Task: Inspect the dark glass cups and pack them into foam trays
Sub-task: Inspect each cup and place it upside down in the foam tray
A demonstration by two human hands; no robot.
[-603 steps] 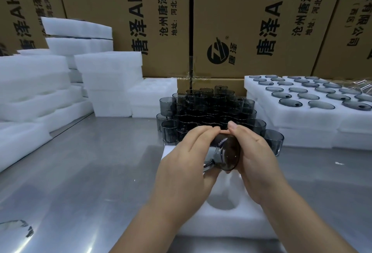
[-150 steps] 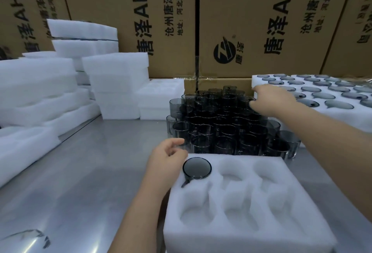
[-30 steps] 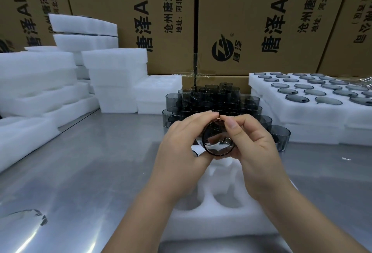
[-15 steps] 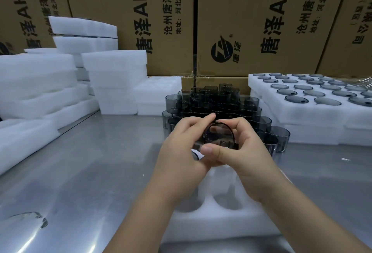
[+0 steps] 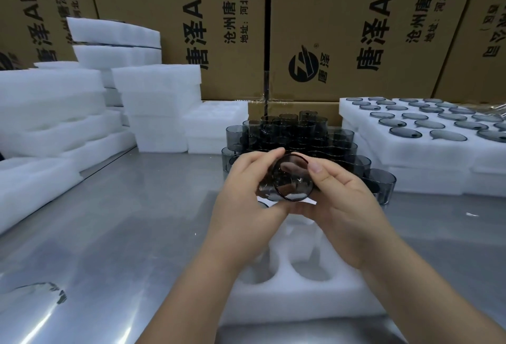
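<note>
While both hands hold one dark glass cup above the far end of the foam tray, inspection appears to be under way and this piece is not yet packed. The left hand has its fingers curled round the cup's wall from the left. The right hand pinches the rim from the right with thumb and fingers.

The cup lies on its side, its open mouth facing the person. Its long axis is roughly level and runs away from the person, slightly leftward. No contact with the tray is seen.

Two empty pockets show at the tray's near end, below the cup and toward the person. In the inspector's judgement, seating requires swinging the axis from level to vertical, then lowering the cup toward the tray's near end. Both hands are equally near.

Unpacked cups stand just beyond the tray's far edge, and filled trays lie beyond it to the right. The rim could strike neighbouring glass during the turn.
</note>
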